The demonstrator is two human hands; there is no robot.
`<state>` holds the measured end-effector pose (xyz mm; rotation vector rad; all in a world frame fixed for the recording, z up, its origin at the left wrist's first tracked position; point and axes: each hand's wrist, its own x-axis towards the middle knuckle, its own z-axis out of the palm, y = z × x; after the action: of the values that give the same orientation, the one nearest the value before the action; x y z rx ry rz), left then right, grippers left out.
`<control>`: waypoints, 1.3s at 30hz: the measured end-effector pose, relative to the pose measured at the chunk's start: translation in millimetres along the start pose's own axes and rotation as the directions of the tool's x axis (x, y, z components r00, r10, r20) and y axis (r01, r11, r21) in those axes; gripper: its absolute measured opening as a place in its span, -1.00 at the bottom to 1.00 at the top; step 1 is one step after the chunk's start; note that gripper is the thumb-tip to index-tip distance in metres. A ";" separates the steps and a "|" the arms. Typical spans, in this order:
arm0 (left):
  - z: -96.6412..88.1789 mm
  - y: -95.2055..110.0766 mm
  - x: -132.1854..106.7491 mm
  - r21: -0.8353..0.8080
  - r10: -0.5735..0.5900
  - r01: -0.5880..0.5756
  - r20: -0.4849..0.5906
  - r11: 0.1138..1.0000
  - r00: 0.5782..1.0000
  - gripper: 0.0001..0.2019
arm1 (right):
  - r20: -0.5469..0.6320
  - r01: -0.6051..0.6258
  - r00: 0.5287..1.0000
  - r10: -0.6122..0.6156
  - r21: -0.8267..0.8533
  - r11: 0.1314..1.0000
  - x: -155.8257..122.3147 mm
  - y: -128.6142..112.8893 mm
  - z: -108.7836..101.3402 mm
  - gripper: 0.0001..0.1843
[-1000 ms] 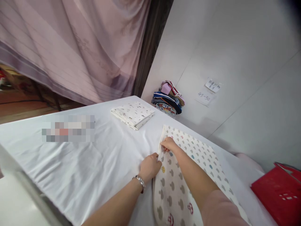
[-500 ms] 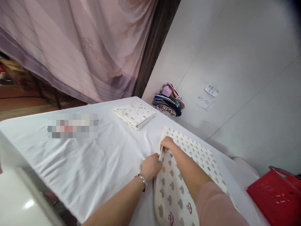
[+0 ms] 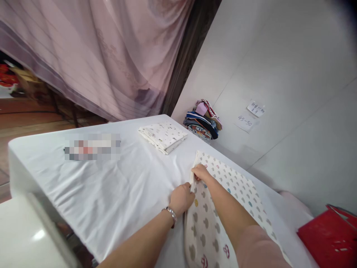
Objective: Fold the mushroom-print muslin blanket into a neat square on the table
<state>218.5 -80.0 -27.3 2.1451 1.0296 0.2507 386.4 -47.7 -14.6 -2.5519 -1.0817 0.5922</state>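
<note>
A cream cloth [image 3: 206,219] printed with grey mushroom-like shapes and a few coloured ones lies along the right side of the white-covered table [image 3: 134,193]. My left hand [image 3: 181,199], with a silver bracelet at the wrist, is closed on the cloth's left edge. Just beyond it, my right hand [image 3: 200,173] pinches the same edge, near the far corner. Between the two hands the edge stands slightly raised. Farther off on the table rests a folded cream cloth [image 3: 164,134] with small dark prints.
A pile of folded fabrics [image 3: 203,119] stands by the wall past the table's far edge. Paper notes [image 3: 247,121] are stuck on the wall. A red bag or container [image 3: 329,234] sits at the right. Left on the table is a blurred-out item [image 3: 92,147]. A pink curtain [image 3: 111,56] hangs behind.
The view has shifted slightly, so everything sits a little farther right. Both hands keep their hold on the cloth's edge, nearly unmoved.
</note>
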 end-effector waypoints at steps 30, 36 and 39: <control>-0.6 -4.5 0.0 -0.115 -0.008 0.005 -0.025 0.993 1.000 -0.64 | -0.249 0.146 0.946 -0.208 -0.246 0.958 -263.7 274.6 -1.0 -0.47; -2.9 -0.3 -0.2 -0.155 -0.022 0.021 -0.008 0.988 1.000 -0.63 | -0.517 -0.282 0.845 0.136 -0.215 0.935 -315.4 392.7 -20.9 -0.38; -8.0 6.2 -2.8 -0.195 -0.046 0.055 0.050 0.979 0.998 -0.61 | -0.520 -0.214 0.852 0.063 -0.235 0.948 -316.7 366.1 -15.4 -0.39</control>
<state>216.7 -80.4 -16.9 1.9364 0.9890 0.2670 416.9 -526.8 -78.2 -2.8059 -0.8380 -0.2357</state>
